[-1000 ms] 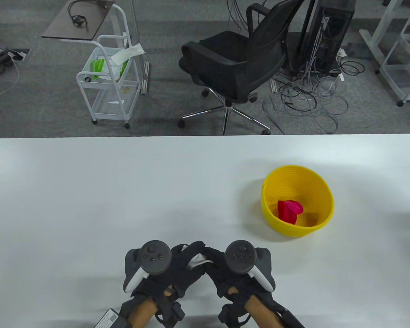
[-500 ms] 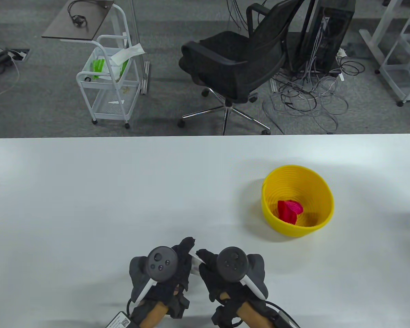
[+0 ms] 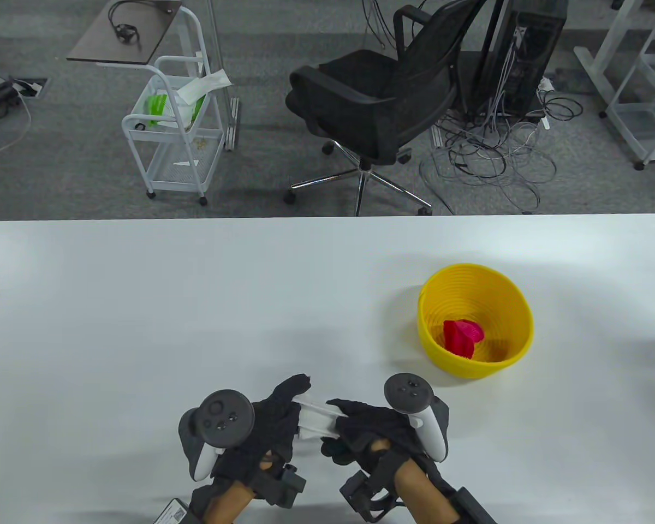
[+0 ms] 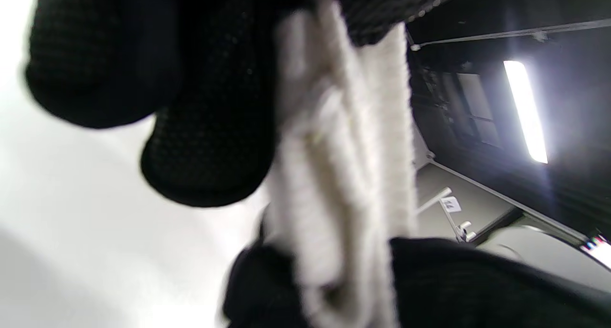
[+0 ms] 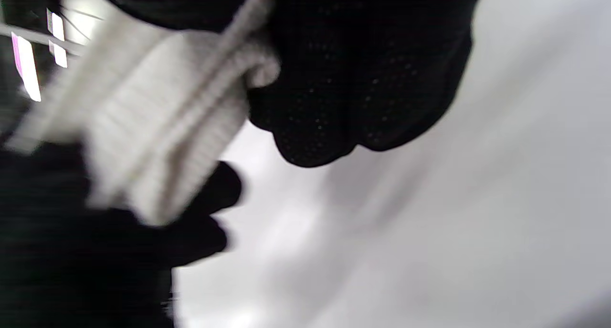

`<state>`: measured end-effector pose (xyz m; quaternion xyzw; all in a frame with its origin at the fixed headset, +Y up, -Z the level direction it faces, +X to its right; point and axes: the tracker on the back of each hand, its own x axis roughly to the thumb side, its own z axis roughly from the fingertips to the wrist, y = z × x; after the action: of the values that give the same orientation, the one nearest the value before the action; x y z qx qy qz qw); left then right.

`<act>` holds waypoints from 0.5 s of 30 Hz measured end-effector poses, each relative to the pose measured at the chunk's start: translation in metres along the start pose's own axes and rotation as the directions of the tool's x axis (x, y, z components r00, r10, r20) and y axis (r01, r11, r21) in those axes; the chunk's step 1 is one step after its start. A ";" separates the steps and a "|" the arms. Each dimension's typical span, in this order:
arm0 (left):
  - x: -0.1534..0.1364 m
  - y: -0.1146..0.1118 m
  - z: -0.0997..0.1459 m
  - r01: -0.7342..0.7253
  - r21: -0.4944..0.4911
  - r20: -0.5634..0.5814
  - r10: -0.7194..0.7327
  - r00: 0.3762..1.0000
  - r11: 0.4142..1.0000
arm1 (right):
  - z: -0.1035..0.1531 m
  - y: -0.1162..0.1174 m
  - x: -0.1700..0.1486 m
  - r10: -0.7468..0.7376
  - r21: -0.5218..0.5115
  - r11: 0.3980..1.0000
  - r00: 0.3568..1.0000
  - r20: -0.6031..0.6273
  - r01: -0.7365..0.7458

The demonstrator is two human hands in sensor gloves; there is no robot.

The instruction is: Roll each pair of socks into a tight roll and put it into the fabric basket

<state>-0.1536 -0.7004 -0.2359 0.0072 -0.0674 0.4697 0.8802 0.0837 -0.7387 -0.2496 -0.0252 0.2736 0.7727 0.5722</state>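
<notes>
A white sock pair (image 3: 315,420) is stretched between both gloved hands near the table's front edge. My left hand (image 3: 284,406) grips its left end and my right hand (image 3: 349,417) grips its right end, fingers curled round the fabric. Up close, the white sock (image 4: 343,185) runs between black fingers (image 4: 210,142) in the left wrist view, and the white sock (image 5: 157,122) is bunched under gloved fingers (image 5: 363,75) in the right wrist view. The yellow basket (image 3: 516,305) stands to the right, farther back, with a red sock roll (image 3: 461,338) inside.
The white table (image 3: 196,305) stretches wide to the left and back. Beyond its far edge are a black office chair (image 3: 382,98), a white cart (image 3: 174,136) and tangled cables (image 3: 496,153) on the floor.
The hands have drawn apart, stretching the white sock between them. The right hand rolled outward to the right; the left shifted slightly left.
</notes>
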 end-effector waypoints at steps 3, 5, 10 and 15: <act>-0.013 -0.002 -0.004 -0.104 -0.038 -0.072 0.101 0.992 0.994 | 0.007 -0.005 0.007 -0.101 0.025 0.995 0.992 0.074 0.099; -0.019 -0.003 -0.007 -0.133 -0.054 -0.106 0.127 0.986 0.990 | 0.009 -0.006 0.008 -0.119 0.048 0.992 0.988 0.097 0.115; -0.029 0.003 -0.010 -0.202 -0.062 -0.146 0.191 0.971 0.977 | 0.012 -0.001 0.016 -0.084 0.158 0.986 0.979 0.186 0.055; -0.036 0.007 -0.010 -0.310 -0.036 -0.195 0.297 0.935 0.950 | 0.013 0.008 0.020 -0.036 0.294 0.955 0.971 0.235 -0.035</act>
<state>-0.1782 -0.7255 -0.2504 -0.0766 -0.0002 0.5959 0.7994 0.0735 -0.7171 -0.2428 0.1536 0.3158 0.7202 0.5984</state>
